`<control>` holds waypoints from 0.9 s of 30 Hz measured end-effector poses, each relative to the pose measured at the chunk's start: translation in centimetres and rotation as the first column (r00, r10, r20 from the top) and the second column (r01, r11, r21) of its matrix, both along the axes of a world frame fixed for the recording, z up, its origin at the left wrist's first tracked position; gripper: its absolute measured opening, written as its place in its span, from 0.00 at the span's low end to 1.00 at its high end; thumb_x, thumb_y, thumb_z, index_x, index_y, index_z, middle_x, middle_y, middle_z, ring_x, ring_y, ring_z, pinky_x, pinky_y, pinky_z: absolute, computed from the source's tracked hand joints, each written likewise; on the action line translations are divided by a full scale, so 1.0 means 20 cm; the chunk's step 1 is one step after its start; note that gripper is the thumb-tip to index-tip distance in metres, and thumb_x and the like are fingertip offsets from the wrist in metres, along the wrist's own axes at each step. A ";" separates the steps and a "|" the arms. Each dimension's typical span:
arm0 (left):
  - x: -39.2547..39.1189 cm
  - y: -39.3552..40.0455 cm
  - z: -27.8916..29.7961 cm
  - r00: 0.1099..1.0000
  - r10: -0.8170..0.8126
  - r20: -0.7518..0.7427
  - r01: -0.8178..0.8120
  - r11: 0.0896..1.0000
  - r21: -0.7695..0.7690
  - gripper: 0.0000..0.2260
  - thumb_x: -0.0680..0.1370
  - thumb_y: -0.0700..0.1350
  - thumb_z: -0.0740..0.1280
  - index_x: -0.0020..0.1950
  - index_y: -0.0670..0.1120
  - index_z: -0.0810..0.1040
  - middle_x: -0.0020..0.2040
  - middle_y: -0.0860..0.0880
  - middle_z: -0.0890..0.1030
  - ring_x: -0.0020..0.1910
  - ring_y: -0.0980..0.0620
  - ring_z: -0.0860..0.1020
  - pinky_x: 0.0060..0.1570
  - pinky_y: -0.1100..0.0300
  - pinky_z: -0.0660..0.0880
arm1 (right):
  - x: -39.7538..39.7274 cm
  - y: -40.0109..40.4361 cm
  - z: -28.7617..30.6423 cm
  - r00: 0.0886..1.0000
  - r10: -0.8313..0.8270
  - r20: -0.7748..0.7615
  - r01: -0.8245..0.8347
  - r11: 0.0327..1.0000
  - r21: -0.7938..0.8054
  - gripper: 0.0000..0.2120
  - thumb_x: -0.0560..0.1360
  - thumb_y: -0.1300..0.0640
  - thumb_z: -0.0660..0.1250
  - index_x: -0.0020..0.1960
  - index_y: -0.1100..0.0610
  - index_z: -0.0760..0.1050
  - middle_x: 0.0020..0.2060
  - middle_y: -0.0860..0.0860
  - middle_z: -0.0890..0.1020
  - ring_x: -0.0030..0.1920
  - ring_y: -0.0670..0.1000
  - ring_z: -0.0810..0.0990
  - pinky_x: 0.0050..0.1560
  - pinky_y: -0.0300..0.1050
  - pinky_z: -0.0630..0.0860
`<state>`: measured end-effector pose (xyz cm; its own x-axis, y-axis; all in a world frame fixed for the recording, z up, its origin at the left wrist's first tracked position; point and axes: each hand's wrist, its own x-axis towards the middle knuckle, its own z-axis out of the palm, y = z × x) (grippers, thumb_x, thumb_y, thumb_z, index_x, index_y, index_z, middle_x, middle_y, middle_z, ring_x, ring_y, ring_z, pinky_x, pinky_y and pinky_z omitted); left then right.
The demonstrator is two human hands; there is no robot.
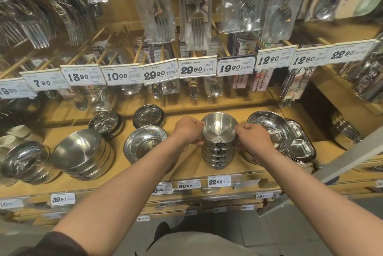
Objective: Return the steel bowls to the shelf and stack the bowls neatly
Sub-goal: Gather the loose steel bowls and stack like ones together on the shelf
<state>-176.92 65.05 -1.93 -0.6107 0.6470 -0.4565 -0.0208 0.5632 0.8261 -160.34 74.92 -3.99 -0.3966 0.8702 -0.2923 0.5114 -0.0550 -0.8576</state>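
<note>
Both hands, left hand (187, 129) and right hand (253, 138), curl around the top bowl (219, 129) of the stack (219, 155).

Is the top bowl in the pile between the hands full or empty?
Empty. The top bowl sits mouth-up and its bare shiny steel bottom shows, nothing inside.

Warm, fairly bright overhead light; glare spots flare on the steel bowls (219, 129) and hanging cutlery packets (196, 17). Wide-angle bending curves the shelf (186, 168) toward 3 and 9 o'clock, where edges blur.
</note>
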 end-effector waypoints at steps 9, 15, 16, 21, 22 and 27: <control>0.04 -0.09 -0.03 0.965 0.093 0.244 -0.096 0.995 0.003 0.23 0.83 0.60 0.56 0.67 0.45 0.75 0.64 0.40 0.76 0.51 0.49 0.78 0.38 0.57 0.84 | 0.05 -0.08 -0.05 0.997 -0.019 -0.069 0.001 0.966 -0.259 0.24 0.79 0.37 0.55 0.50 0.55 0.79 0.51 0.53 0.84 0.49 0.54 0.82 0.53 0.58 0.83; 0.12 -0.19 -0.26 0.732 0.161 0.662 -0.196 0.980 -0.022 0.35 0.80 0.69 0.55 0.81 0.50 0.58 0.78 0.40 0.64 0.64 0.35 0.76 0.46 0.40 0.80 | 0.08 -0.21 -0.23 0.947 -0.081 -0.310 -0.095 0.853 -0.513 0.24 0.79 0.30 0.52 0.74 0.31 0.59 0.75 0.51 0.67 0.74 0.58 0.67 0.62 0.64 0.75; 0.14 -0.19 -0.29 0.717 0.148 0.682 -0.192 0.981 -0.012 0.34 0.79 0.69 0.55 0.80 0.51 0.60 0.75 0.40 0.68 0.62 0.35 0.78 0.49 0.39 0.79 | 0.07 -0.21 -0.26 0.940 -0.078 -0.332 -0.113 0.847 -0.519 0.18 0.79 0.29 0.51 0.67 0.27 0.62 0.73 0.49 0.69 0.74 0.57 0.67 0.63 0.64 0.74; 0.15 -0.14 -0.38 0.693 0.122 0.711 -0.228 0.972 0.055 0.30 0.79 0.69 0.59 0.75 0.53 0.67 0.54 0.44 0.81 0.59 0.38 0.83 0.62 0.38 0.76 | -0.01 -0.20 -0.32 0.885 -0.154 -0.439 -0.124 0.832 -0.541 0.14 0.78 0.30 0.54 0.51 0.26 0.78 0.56 0.39 0.81 0.55 0.42 0.81 0.42 0.42 0.84; 0.14 -0.12 -0.38 0.692 0.131 0.709 -0.242 0.969 0.057 0.31 0.79 0.68 0.59 0.76 0.52 0.66 0.54 0.43 0.80 0.61 0.37 0.81 0.65 0.38 0.75 | -0.03 -0.19 -0.32 0.880 -0.150 -0.451 -0.128 0.838 -0.530 0.15 0.77 0.29 0.56 0.56 0.27 0.77 0.57 0.40 0.82 0.56 0.43 0.82 0.42 0.41 0.84; 0.04 -0.01 -0.39 0.694 0.170 0.700 -0.294 0.954 0.061 0.25 0.79 0.67 0.61 0.68 0.52 0.70 0.54 0.42 0.80 0.58 0.39 0.81 0.62 0.40 0.78 | -0.14 -0.10 -0.31 0.872 -0.114 -0.477 -0.158 0.856 -0.493 0.12 0.78 0.32 0.56 0.46 0.24 0.78 0.45 0.31 0.84 0.49 0.35 0.83 0.38 0.36 0.82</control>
<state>-176.18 64.86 -9.81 -0.3140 0.6269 -0.7131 -0.7234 0.3285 0.6073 -163.11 72.98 -10.17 -0.6187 0.6424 -0.4524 0.0566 -0.5379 -0.8411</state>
